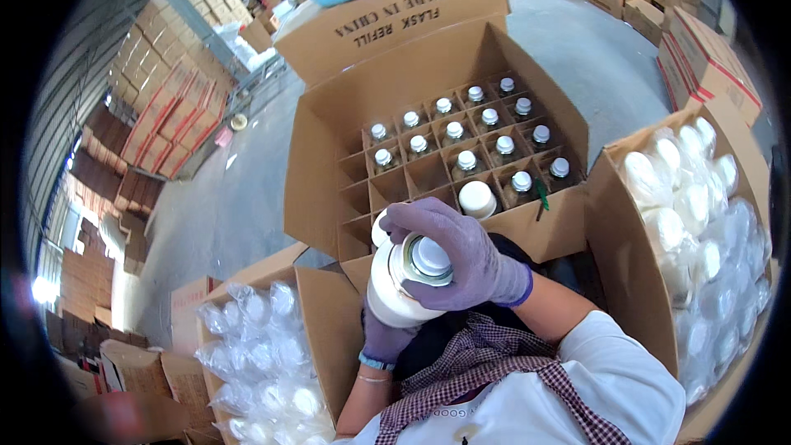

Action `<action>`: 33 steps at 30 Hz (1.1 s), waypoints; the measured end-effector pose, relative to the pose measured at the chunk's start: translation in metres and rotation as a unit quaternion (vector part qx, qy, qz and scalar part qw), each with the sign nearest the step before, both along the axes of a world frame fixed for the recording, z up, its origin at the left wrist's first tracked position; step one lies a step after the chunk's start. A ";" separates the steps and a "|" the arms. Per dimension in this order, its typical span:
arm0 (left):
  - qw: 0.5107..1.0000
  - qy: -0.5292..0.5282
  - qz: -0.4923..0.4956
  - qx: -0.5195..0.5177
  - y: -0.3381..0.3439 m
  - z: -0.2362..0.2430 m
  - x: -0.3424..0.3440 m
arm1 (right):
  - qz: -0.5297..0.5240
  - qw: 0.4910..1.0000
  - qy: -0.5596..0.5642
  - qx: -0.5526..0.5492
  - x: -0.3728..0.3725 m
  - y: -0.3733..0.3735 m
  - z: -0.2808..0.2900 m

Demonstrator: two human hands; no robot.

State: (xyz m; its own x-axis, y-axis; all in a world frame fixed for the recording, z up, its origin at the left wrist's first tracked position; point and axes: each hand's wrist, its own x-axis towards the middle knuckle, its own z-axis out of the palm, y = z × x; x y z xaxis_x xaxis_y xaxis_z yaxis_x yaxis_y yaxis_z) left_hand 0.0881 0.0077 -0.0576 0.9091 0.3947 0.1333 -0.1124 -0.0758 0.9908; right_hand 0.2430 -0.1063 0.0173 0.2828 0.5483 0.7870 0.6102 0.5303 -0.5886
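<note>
Within our grip: one white bottle, right hand clamped round its top, left hand below, closure unclear; we judge: fitting step; next, level alignment.

The right hand, in a greyish-purple glove, reaches in from the right with its back turned up. Its fingers arch over toward the left and its thumb lies on the near side, both bent toward each other in a ring-like grip. A darker purple cuff covers the wrist; the bare right forearm slopes to the near right, into a white sleeve. The left hand, gloved alike, sits nearer and farther left, its fingers hidden. A pale band circles the left wrist, and the left forearm runs toward the near side.
</note>
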 end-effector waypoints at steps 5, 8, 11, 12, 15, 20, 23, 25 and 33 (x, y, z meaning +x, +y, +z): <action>0.918 -0.047 -0.049 -0.392 0.014 -0.055 -0.060 | 0.059 0.998 -0.014 -0.029 -0.007 -0.019 -0.005; 0.941 -0.048 0.077 -0.325 0.018 -0.057 -0.090 | 0.042 0.960 0.248 -0.126 0.069 0.005 -0.056; 0.920 -0.099 0.138 -0.354 0.022 -0.057 -0.110 | -0.278 0.858 -0.084 -0.423 0.145 0.025 -0.135; 0.905 -0.131 0.146 -0.378 0.026 -0.062 -0.121 | -0.271 0.756 -0.136 -0.580 0.140 0.027 -0.140; 0.946 -0.070 0.203 -0.245 0.039 -0.066 -0.120 | -0.304 0.726 -0.172 -0.592 0.149 0.032 -0.186; 0.944 -0.082 0.245 -0.206 0.037 -0.044 -0.122 | -0.239 0.906 -0.054 -0.346 0.130 0.004 -0.110; 0.960 -0.045 0.236 -0.145 0.038 -0.037 -0.117 | -0.023 0.989 -0.059 -0.134 0.075 -0.019 -0.065; 0.967 -0.046 0.231 -0.101 0.029 -0.028 -0.110 | 0.023 0.982 -0.147 -0.119 0.043 -0.028 -0.053; 0.888 -0.086 0.152 0.425 0.004 0.057 -0.103 | 0.213 0.707 0.531 -0.415 0.004 -0.041 -0.144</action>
